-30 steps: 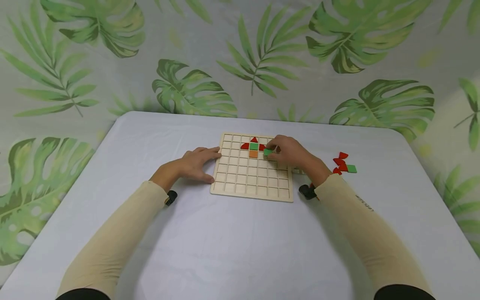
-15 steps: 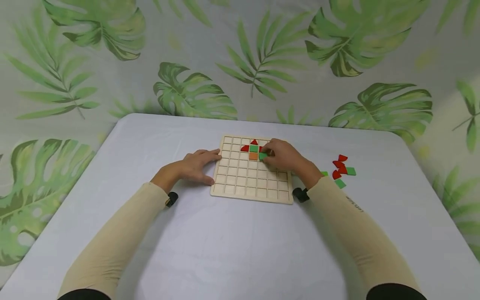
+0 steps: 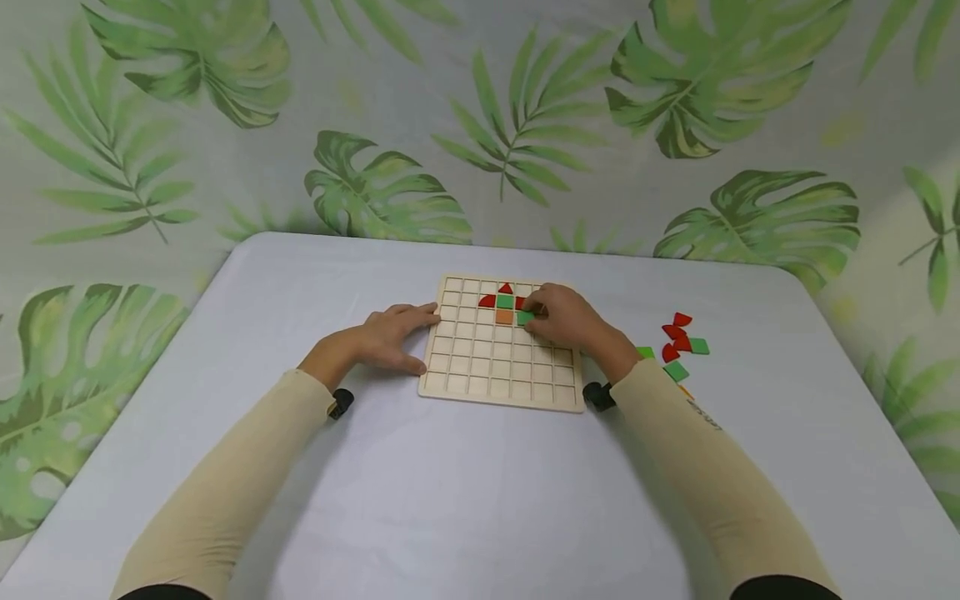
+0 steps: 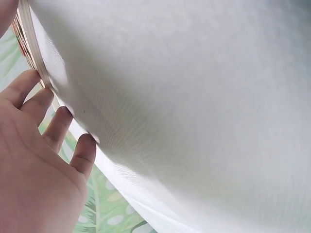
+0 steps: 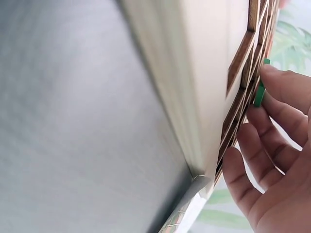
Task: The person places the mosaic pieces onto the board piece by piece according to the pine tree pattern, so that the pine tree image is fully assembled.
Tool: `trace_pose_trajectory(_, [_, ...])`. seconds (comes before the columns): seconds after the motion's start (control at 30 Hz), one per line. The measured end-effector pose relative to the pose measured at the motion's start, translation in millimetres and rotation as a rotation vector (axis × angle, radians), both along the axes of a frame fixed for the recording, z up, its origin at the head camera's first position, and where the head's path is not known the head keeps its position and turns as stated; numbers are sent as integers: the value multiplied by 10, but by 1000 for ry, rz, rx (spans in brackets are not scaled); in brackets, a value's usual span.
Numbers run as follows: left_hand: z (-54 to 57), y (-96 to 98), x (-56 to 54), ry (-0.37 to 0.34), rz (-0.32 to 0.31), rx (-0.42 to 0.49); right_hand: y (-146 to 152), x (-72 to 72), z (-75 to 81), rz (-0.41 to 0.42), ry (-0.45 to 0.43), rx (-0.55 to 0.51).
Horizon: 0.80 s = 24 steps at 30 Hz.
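Observation:
A wooden grid board [image 3: 498,367] lies on the table, with a red triangle [image 3: 506,288], a green square, an orange square [image 3: 504,317] and red rounded pieces set in its upper cells. My left hand [image 3: 390,337] is spread at the board's left edge, its fingertips and thumb touching the rim; the left wrist view shows the fingers [image 4: 57,128] nearly straight. Over the board's upper right, my right hand [image 3: 564,317] pinches a green square tile [image 3: 523,318] at the cell right of the orange one. In the right wrist view, that tile [image 5: 259,94] shows between thumb and fingers, tilted.
Right of the board lie loose red pieces [image 3: 681,342] and green squares [image 3: 677,371]. An orange piece [image 3: 686,392] is partly covered by the right sleeve. A leaf-patterned cloth [image 3: 525,125] stands behind the white table [image 3: 465,492].
My right hand has moved left and slightly down with the green tile, bringing it beside the orange square. The left hand stays at the board's edge.

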<state>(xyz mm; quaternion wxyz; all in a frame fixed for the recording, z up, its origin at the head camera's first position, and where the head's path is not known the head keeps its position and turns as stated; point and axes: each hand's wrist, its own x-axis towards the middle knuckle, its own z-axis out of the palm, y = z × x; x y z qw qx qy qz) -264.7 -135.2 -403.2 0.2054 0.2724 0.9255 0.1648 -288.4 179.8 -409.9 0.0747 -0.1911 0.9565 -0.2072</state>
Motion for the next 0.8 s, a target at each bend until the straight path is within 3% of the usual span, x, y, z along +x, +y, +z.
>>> trace_pose_trajectory(0.8, [-3, 3, -9, -2, 16, 16, -8, -12, 23, -7, -29, -7])
